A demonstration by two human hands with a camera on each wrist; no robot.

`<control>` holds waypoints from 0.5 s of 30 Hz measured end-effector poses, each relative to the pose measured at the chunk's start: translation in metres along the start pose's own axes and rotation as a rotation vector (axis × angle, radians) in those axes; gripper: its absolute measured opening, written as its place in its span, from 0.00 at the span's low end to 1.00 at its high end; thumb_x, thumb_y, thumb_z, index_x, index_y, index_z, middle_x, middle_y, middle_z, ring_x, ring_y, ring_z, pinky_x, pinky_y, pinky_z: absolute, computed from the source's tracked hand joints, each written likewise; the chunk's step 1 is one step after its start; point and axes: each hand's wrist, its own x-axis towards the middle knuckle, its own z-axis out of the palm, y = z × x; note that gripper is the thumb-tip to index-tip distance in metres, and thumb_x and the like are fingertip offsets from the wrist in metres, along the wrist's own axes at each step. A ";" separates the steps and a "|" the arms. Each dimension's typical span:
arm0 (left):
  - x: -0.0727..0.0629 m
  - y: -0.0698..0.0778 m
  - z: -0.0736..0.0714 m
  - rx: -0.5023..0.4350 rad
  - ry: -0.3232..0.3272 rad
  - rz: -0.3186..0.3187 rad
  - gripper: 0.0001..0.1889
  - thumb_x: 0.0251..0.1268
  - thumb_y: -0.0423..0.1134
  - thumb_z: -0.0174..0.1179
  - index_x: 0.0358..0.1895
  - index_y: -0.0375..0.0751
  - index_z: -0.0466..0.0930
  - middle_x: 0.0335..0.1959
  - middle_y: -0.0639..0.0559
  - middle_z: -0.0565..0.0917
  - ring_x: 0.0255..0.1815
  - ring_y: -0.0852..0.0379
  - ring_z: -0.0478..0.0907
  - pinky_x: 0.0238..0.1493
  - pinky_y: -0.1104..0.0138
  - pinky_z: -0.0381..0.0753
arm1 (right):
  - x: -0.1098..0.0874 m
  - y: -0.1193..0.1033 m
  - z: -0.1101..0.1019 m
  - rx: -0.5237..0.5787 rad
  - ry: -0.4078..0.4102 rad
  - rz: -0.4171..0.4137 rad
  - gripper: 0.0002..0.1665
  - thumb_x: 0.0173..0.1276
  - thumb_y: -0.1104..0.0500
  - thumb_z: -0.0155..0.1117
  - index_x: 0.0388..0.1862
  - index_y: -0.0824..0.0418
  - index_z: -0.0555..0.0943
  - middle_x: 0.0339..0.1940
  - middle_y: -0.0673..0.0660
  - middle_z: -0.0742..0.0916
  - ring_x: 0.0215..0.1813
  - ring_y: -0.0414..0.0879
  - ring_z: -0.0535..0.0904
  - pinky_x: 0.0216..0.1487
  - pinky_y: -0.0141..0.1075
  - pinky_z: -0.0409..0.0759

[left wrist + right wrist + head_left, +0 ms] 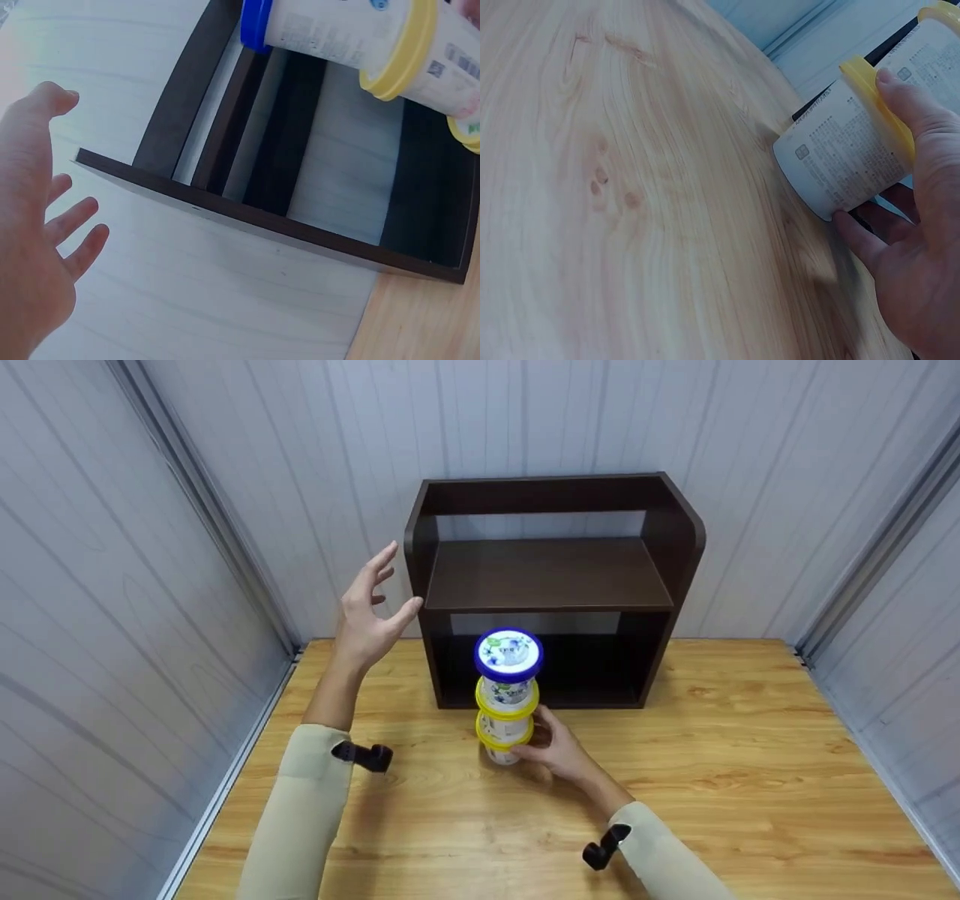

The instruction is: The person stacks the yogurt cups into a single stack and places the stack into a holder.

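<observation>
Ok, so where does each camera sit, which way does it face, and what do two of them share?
Head: on the head, facing forward and down at the stack of three tubs, shelf unit and wooden table; left hand, right hand and sleeves show.
Left wrist: on that wrist, facing past the left hand towards the shelf unit and stack.
Right wrist: on that wrist, facing the table and bottom tub, which the right hand grips.
Shared: head and left wrist both show the blue lid.
</observation>
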 end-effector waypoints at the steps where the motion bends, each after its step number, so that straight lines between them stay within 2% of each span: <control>1: 0.003 -0.001 0.001 -0.004 0.000 -0.006 0.42 0.75 0.38 0.74 0.89 0.46 0.67 0.89 0.44 0.72 0.84 0.33 0.76 0.76 0.35 0.81 | 0.000 0.000 0.001 0.006 0.003 0.008 0.48 0.75 0.62 0.80 0.86 0.70 0.65 0.79 0.75 0.79 0.79 0.70 0.79 0.83 0.60 0.80; 11: 0.021 -0.008 0.001 -0.024 -0.004 -0.080 0.41 0.79 0.37 0.71 0.90 0.50 0.64 0.88 0.41 0.73 0.80 0.33 0.81 0.77 0.35 0.82 | 0.000 -0.003 0.007 0.018 0.010 0.027 0.49 0.75 0.61 0.80 0.87 0.66 0.64 0.80 0.73 0.78 0.78 0.67 0.79 0.82 0.56 0.79; 15: 0.027 -0.010 0.004 -0.032 -0.016 -0.080 0.41 0.79 0.35 0.70 0.90 0.48 0.64 0.88 0.40 0.73 0.78 0.29 0.82 0.74 0.34 0.84 | 0.000 -0.003 0.007 0.027 0.015 0.040 0.49 0.75 0.61 0.80 0.87 0.67 0.64 0.80 0.74 0.78 0.78 0.66 0.80 0.82 0.55 0.79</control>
